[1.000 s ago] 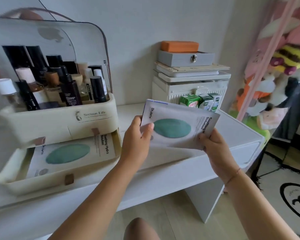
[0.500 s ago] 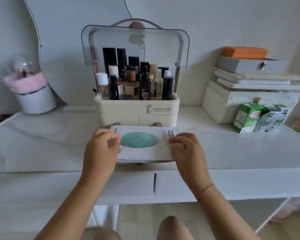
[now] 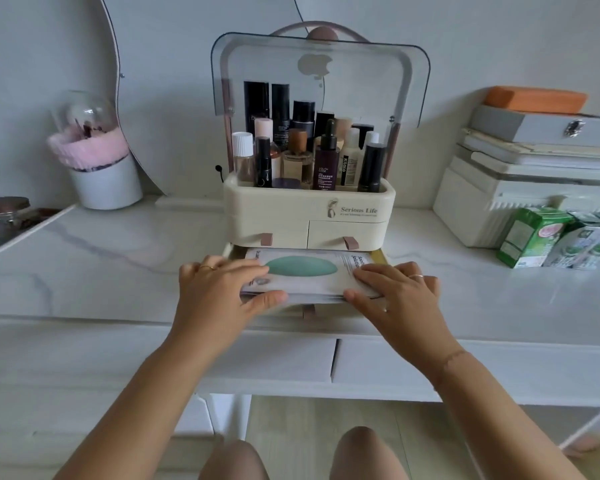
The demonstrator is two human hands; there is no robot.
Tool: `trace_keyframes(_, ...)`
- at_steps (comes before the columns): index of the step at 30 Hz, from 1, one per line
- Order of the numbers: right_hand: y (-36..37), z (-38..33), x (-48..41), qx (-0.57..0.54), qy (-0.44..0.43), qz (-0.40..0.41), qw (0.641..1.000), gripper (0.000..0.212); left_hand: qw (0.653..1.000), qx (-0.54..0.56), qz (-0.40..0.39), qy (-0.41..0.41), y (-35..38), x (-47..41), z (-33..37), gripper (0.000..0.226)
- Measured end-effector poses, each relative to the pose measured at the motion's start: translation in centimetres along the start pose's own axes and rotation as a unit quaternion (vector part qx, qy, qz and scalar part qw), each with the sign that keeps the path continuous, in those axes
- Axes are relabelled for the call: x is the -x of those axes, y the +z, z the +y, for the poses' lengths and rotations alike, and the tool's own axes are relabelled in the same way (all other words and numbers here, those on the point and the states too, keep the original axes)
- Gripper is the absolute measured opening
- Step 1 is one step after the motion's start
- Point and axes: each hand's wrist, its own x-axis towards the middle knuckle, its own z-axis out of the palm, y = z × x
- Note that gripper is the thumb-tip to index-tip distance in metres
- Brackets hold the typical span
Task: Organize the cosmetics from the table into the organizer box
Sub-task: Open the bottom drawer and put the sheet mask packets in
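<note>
We pinch the mask packets at both ends, left hand at nine o'clock, right hand at three o'clock, thumbs on the front edge. They lie in the open drawer at six o'clock of the organizer box.

On the white surface, a pot of pink fluff stands at left, near a jar. At right, green cartons sit before a white box topped by a grey case and orange block.

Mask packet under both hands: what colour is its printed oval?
Teal green, on the mask packet; head view.
</note>
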Motion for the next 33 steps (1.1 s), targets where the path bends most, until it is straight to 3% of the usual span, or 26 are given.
trace_keyframes(3, 1.2, -0.2, -0.8, 0.023, 0.032, 0.008, 0.999, 0.040, 1.000, 0.018, -0.016, -0.008, 0.4, -0.9, 0.0, 0.051)
trace_keyframes(7, 1.8, -0.2, 0.3, -0.031, 0.019, 0.115, 0.993, 0.018, 0.997, 0.070, 0.031, 0.029, 0.7, -0.7, 0.1, 0.019)
trace_keyframes(11, 2.7, 0.3, 2.1, -0.014, -0.041, 0.104, 0.994, 0.030, 0.993, 0.063, 0.033, 0.093, 1.7, 1.4, 0.5, 0.036)
trace_keyframes(18, 2.2, -0.1, 0.9, 0.024, -0.030, 0.032, 0.999, 0.035, 0.998, 0.010, 0.000, 0.069, 2.0, 0.8, 0.8, 0.039)
trace_keyframes(20, 1.7, 0.0, 0.4, -0.009, -0.036, 0.033, 0.999, 0.038, 0.998, 0.042, -0.003, 0.056, 1.8, 0.5, 0.9, 0.041)
trace_keyframes(25, -1.0, 0.3, -3.8, -0.130, 0.004, 0.180, 0.975, 0.032, 0.981, 0.134, 0.138, 0.001, 0.1, -2.8, 0.6, 0.045)
trace_keyframes(28, -2.3, 0.4, -7.7, -0.206, 0.057, 0.190, 0.958, 0.044, 0.961, 0.181, 0.204, -0.049, -1.1, -6.2, 0.0, 0.042)
trace_keyframes(30, -2.9, 0.4, -10.0, -0.261, 0.093, 0.176, 0.945, 0.055, 0.947, 0.249, 0.178, -0.094, -1.8, -8.4, -0.3, 0.052)
trace_keyframes(33, -3.3, 0.7, -10.9, -0.310, 0.113, 0.135, 0.934, 0.085, 0.927, 0.350, 0.035, -0.129, -2.1, -9.7, -1.4, 0.093)
